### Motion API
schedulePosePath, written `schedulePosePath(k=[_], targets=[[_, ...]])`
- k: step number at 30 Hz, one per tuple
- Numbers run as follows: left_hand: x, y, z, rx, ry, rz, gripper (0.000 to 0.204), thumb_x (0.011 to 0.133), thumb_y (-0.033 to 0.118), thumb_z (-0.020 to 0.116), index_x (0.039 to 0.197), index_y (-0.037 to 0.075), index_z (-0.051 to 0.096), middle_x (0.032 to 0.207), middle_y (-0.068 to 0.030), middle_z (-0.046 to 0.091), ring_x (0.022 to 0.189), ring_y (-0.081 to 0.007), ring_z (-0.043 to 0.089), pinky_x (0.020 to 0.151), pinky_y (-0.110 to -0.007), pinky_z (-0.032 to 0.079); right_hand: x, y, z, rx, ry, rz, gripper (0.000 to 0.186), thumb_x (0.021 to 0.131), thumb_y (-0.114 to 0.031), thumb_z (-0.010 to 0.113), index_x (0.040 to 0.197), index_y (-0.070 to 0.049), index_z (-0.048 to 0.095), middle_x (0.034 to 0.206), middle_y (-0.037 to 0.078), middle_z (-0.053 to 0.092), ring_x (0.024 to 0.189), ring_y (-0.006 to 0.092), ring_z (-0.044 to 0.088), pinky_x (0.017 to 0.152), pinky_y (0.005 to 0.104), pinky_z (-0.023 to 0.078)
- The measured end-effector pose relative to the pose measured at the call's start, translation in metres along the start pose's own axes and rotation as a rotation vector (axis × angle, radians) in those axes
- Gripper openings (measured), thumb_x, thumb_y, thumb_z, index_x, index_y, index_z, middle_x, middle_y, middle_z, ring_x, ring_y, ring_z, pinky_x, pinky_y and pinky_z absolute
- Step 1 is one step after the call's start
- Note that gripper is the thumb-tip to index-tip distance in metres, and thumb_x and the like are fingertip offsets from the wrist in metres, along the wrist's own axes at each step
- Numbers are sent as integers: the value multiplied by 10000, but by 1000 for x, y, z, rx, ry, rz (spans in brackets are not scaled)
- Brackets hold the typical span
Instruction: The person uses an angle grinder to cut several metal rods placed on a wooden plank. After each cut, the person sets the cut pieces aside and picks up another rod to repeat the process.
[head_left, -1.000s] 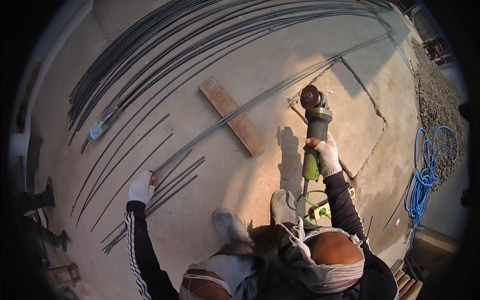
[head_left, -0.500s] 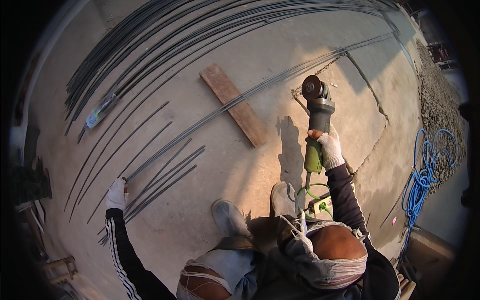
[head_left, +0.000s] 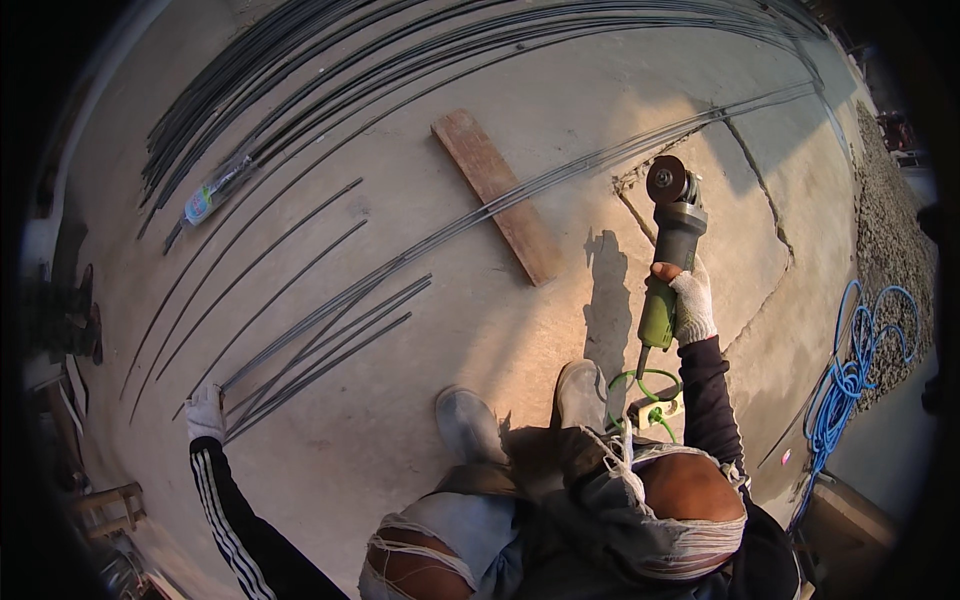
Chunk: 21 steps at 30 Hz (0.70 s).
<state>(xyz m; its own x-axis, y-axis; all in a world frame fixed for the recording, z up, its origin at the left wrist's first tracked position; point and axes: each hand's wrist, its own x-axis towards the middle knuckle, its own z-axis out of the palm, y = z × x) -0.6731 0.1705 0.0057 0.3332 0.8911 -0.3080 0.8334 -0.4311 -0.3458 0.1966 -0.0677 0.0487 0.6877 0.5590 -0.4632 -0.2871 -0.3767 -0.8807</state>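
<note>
A: What am I getting on the concrete floor [head_left: 515, 340]?
B: I see dark rods [head_left: 225, 80] sweeping across the top, and a wooden plank [head_left: 517, 233] beneath long thin bars [head_left: 440, 236]!
A: And on my right, blue line [head_left: 842, 390] coiled, a socket strip [head_left: 673, 403] near the boots [head_left: 580, 393].

A coiled blue hose [head_left: 829, 420] lies by gravel [head_left: 890, 240].

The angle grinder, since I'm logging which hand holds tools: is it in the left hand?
No, the right hand is wrapped around the angle grinder.
</note>
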Motion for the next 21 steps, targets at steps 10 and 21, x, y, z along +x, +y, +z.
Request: schedulePosePath(k=[10, 21], targets=[[-59, -15, 9, 280, -484, -340, 216, 1038, 264, 523, 1229, 219, 613, 1301, -45, 681, 1304, -270, 610, 1213, -658, 257, -1, 1, 7, -55, -16, 4, 405, 816, -56, 802, 1155, -28, 580, 867, 73, 662, 680, 194, 688, 609, 330, 587], [27, 73, -56, 281, -596, -155, 418, 897, 256, 684, 1304, 167, 658, 1327, -98, 689, 1215, -290, 675, 1114, -594, 409, -1, 1, 5, -23, -37, -24, 395, 829, -32, 778, 1175, -18, 588, 879, 75, 666, 703, 198, 694, 650, 338, 591]])
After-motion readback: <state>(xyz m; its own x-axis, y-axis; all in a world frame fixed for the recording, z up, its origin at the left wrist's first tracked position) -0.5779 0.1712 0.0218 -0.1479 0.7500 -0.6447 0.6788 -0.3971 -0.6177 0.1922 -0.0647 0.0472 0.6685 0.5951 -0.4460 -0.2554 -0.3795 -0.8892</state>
